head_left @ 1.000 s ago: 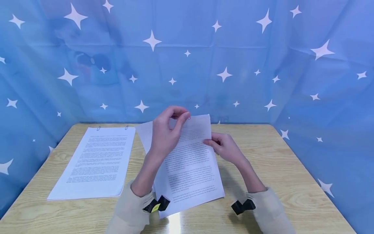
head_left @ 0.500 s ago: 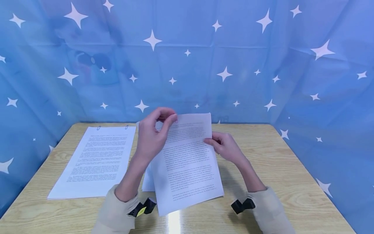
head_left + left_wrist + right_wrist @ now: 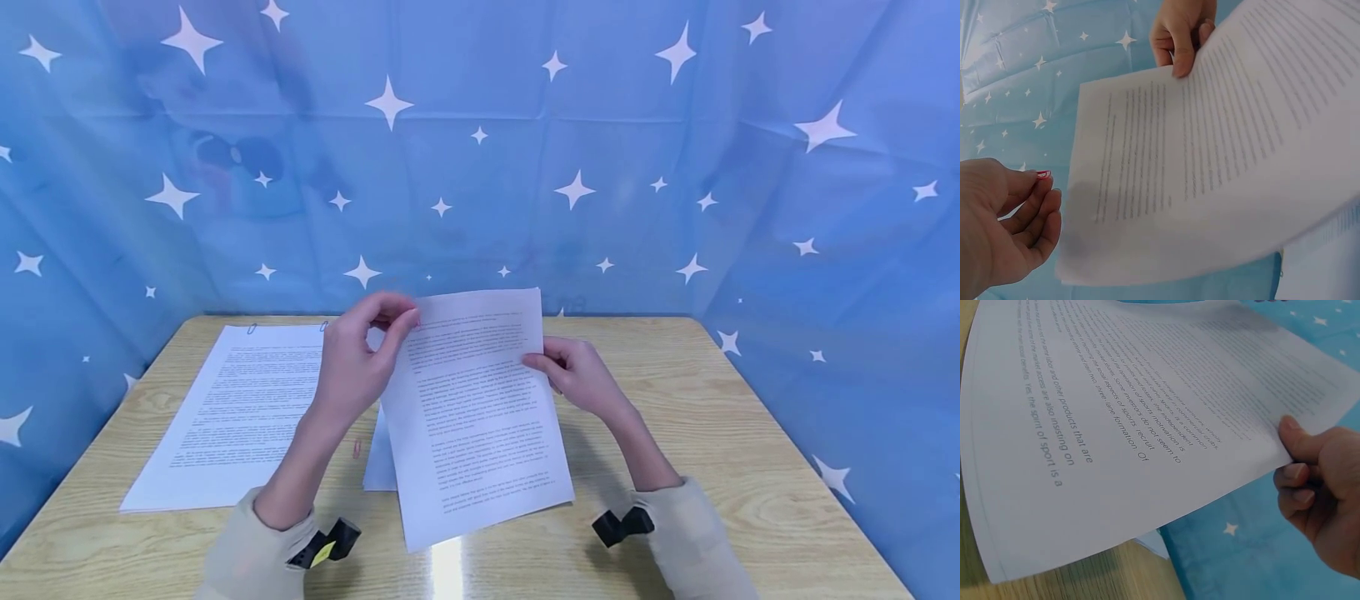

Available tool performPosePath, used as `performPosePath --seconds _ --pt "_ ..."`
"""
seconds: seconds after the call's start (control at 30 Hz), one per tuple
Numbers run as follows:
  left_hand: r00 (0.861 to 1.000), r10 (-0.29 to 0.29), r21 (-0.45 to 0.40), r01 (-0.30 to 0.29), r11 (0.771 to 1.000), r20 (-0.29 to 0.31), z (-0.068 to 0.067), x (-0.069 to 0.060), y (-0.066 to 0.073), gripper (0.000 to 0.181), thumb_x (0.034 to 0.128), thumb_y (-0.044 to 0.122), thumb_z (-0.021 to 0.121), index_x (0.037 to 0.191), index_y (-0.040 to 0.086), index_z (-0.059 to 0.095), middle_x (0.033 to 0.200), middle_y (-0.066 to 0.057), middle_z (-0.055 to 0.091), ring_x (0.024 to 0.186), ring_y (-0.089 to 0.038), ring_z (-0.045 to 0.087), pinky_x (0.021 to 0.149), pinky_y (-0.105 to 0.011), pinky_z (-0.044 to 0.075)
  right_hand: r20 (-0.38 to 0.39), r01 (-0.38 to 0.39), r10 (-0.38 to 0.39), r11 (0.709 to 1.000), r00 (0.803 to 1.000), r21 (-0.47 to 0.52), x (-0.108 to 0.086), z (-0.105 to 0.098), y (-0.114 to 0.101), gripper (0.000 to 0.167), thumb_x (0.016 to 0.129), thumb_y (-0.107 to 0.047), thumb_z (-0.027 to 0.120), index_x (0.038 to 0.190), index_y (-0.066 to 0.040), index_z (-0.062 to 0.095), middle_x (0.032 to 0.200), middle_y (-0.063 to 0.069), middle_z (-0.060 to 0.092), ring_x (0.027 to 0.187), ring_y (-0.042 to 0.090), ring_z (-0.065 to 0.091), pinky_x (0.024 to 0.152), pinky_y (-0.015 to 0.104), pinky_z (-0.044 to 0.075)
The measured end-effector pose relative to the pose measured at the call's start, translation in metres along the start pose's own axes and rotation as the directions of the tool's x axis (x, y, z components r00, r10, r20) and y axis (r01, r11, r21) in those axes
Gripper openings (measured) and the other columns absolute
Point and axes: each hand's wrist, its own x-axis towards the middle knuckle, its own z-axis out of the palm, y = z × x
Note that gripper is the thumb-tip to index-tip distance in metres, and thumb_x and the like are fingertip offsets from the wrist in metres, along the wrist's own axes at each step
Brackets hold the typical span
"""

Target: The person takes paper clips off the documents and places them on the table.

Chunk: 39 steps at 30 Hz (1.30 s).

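Above table (image 3: 720,433), right hand (image 3: 581,379) pinches printed paper (image 3: 480,417) by right edge; one-sided hold could let it slip. Just left, left hand (image 3: 356,354) pinches red clip (image 3: 1044,173); small size could invite dropping.

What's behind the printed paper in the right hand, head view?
Past its left edge, part of another white paper on the wooden table; above, starred backdrop. The rest of that paper is covered.

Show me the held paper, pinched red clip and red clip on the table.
Held paper (image 3: 480,410), head view: middle of its printed face.
Pinched red clip (image 3: 1044,175), left wrist view: its exposed end.
Loose red clip (image 3: 357,449), head view: its middle.
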Motion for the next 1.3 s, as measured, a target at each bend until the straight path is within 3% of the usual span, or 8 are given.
performPosePath --seconds 0.47,0.6,0.93,1.1,1.3 --pt "0.999 -0.033 0.152 0.026 0.988 0.043 -0.023 -0.020 -0.023 0.007 0.0917 0.003 0.074 0.098 0.004 0.074 0.090 -0.004 0.071 0.079 -0.016 0.063 0.075 -0.014 0.046 0.005 -0.004 0.004 1.000 1.000 0.000 0.001 -0.001 -0.001 0.025 0.102 -0.013 0.062 0.126 -0.007 0.069 0.061 0.010 0.050 0.042 0.014 0.036 0.044 0.024 0.027" --pt "0.997 -0.061 0.194 0.049 0.980 0.057 -0.029 -0.026 -0.029 0.007 0.0910 0.002 0.074 0.097 0.005 0.074 0.087 -0.002 0.070 0.077 -0.016 0.063 0.074 -0.014 0.045 0.005 -0.004 0.004 1.000 1.000 -0.002 0.001 -0.001 0.000 0.025 0.102 -0.013 0.062 0.125 -0.007 0.069 0.060 0.017 0.049 0.042 0.014 0.035 0.044 0.024 0.026" --pt "0.982 -0.153 0.282 0.118 0.952 0.106 -0.043 -0.039 -0.040 0.012 0.0902 0.002 0.075 0.102 0.003 0.076 0.088 -0.004 0.072 0.076 -0.017 0.064 0.067 -0.016 0.047 0.003 -0.007 0.007 1.000 1.000 0.008 0.000 -0.001 0.000 0.024 0.102 -0.013 0.062 0.124 -0.007 0.069 0.062 0.018 0.050 0.042 0.014 0.036 0.044 0.024 0.027" --pt "0.961 -0.241 0.310 0.190 0.932 0.137 -0.048 -0.046 -0.046 0.008 0.0919 0.003 0.074 0.100 0.003 0.075 0.085 -0.003 0.072 0.074 -0.017 0.064 0.068 -0.021 0.050 -0.002 -0.026 0.026 1.000 1.000 0.002 0.000 -0.001 0.000 0.024 0.102 -0.011 0.061 0.124 -0.005 0.069 0.061 0.017 0.050 0.043 0.013 0.035 0.045 0.024 0.026" --pt "0.908 -0.384 0.336 0.312 0.889 0.171 -0.055 -0.054 -0.055 0.008 0.0954 0.008 0.070 0.100 0.003 0.075 0.085 -0.005 0.073 0.073 -0.017 0.064 0.065 -0.024 0.050 0.002 -0.030 0.030 1.000 1.000 -0.004 0.000 -0.001 0.002 0.025 0.102 -0.011 0.060 0.125 -0.004 0.068 0.060 0.021 0.049 0.043 0.013 0.034 0.045 0.024 0.025"
